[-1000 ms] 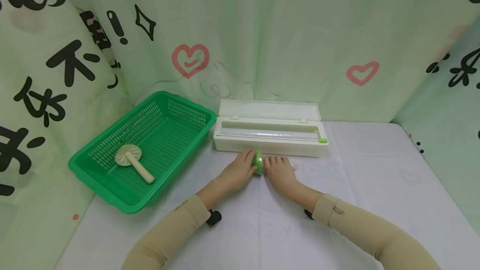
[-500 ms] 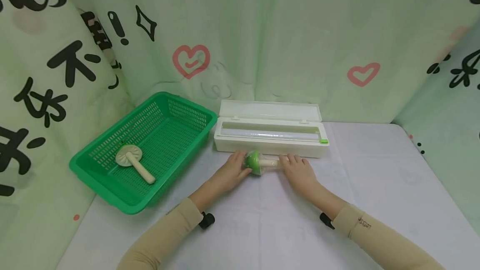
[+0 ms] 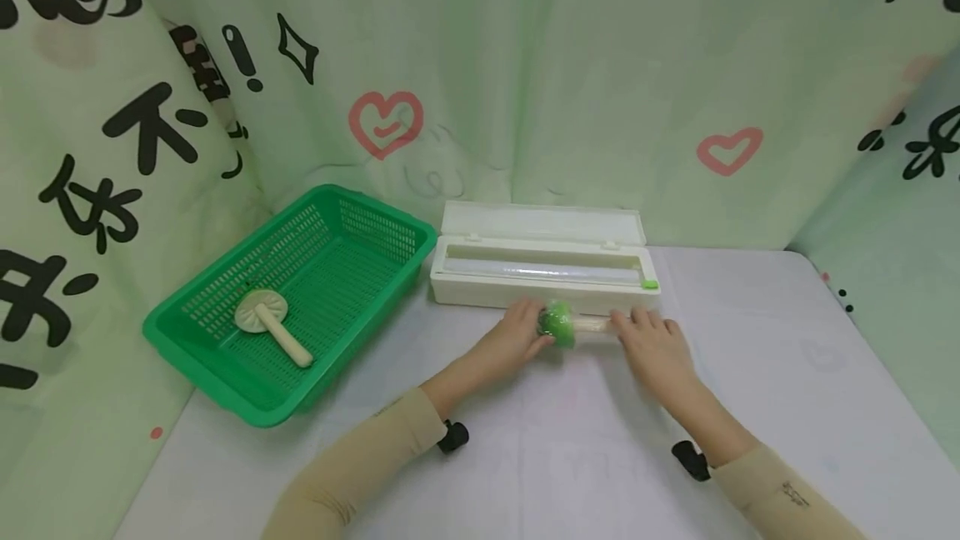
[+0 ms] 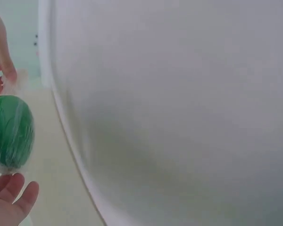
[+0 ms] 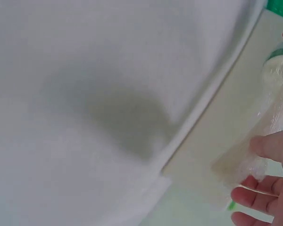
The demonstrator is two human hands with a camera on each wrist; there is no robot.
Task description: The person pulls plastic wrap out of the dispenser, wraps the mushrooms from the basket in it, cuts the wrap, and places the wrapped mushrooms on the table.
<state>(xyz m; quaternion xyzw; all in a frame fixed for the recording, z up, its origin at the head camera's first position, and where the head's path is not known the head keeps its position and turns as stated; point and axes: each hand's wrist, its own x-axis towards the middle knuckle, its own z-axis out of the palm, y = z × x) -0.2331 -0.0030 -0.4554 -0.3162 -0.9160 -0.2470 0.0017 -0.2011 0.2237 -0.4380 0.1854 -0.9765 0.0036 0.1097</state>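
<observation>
A green-capped mushroom (image 3: 558,324), wrapped in clear cling film, lies crosswise between the two hands in front of the white box. My left hand (image 3: 516,338) holds its cap end, fingers and thumb at the gathered film. In the left wrist view the glossy green cap (image 4: 13,132) shows film creases. My right hand (image 3: 660,352) pinches the film at the stem end, with the pale stem (image 5: 273,101) seen through the film in the right wrist view. A long white cling film box (image 3: 543,294) stands just behind, lid raised, its film roll (image 3: 543,270) showing inside.
At the left stands a green perforated basket (image 3: 217,394). Inside it lies a second mushroom (image 3: 277,327), gills up and cream stem pointing to the front right. A white cloth (image 3: 555,457) covers the table; light green printed curtains (image 3: 600,65) enclose the back and sides.
The right hand has slid rightward off the cap, baring the film-covered stem. Both hands and the wrapped mushroom have then shifted right along the front of the box.
</observation>
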